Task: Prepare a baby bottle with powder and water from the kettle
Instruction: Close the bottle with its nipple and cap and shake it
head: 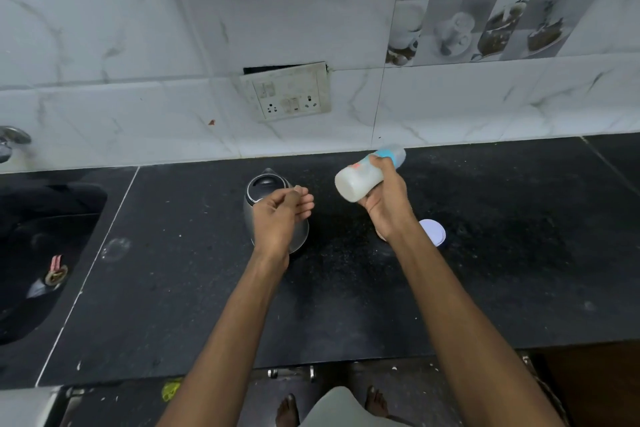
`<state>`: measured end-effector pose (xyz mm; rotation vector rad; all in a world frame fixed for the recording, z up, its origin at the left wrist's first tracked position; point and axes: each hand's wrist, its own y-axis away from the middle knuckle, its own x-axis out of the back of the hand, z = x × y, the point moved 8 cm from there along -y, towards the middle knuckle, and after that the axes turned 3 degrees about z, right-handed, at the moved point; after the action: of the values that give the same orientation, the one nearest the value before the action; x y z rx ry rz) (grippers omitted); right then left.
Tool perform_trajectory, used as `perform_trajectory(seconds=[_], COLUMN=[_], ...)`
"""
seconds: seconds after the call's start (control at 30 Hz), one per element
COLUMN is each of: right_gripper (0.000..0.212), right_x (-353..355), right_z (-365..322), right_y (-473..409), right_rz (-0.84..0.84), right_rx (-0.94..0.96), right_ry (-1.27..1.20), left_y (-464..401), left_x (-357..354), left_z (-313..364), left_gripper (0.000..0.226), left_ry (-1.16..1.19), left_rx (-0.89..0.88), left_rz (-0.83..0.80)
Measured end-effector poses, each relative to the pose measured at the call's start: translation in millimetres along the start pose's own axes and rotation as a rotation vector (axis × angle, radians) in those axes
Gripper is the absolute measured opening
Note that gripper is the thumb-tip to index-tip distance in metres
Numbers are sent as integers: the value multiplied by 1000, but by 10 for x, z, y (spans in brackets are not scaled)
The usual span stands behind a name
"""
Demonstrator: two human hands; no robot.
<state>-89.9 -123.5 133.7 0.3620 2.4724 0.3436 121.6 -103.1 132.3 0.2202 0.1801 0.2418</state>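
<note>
My right hand (384,199) grips a baby bottle (358,180) tilted almost on its side above the black counter. The bottle holds milky white liquid and carries a blue collar with a clear cap pointing toward the wall. My left hand (282,215) hovers over the steel kettle (264,189), fingers loosely curled and holding nothing. The kettle stands on the counter with its dark lid shut and its spout toward the wall. A white round lid or container (433,231) lies on the counter just behind my right wrist, partly hidden.
A black sink (45,253) lies at the left with a small object inside, and a tap (10,142) sticks out above it. A switch and socket plate (289,92) hangs loose on the marble wall. The counter edge (311,362) runs near my bare feet.
</note>
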Motion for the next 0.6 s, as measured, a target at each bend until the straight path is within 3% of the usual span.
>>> perform_trajectory(seconds=[0.07,0.2,0.3,0.43,0.53,0.6], right_gripper=[19,20,22,24,23,26], right_x=[-69,-12,-118,-47,-79,-19], right_z=[26,-24,65,32,36,24], right_y=[33,32,90,126,175,172], right_rz=[-49,27,-104,-9,-105,-82], right_rx=[-6,51,-3,13,-14,6], right_ry=[90,30,218,51,189,148], left_y=[-9,-8,-1,4,12,6], left_x=[4,-19,-48,-52,-32,-12], left_z=[-26,-96,-135,-129,-113,-120], left_gripper=[18,18,17,16,16,16], left_ry=[-18,-20,-30,-23,-24,-14], left_rx=[5,17,36,29,24,22], left_rz=[-13,-17,-39,-30,-30,-16])
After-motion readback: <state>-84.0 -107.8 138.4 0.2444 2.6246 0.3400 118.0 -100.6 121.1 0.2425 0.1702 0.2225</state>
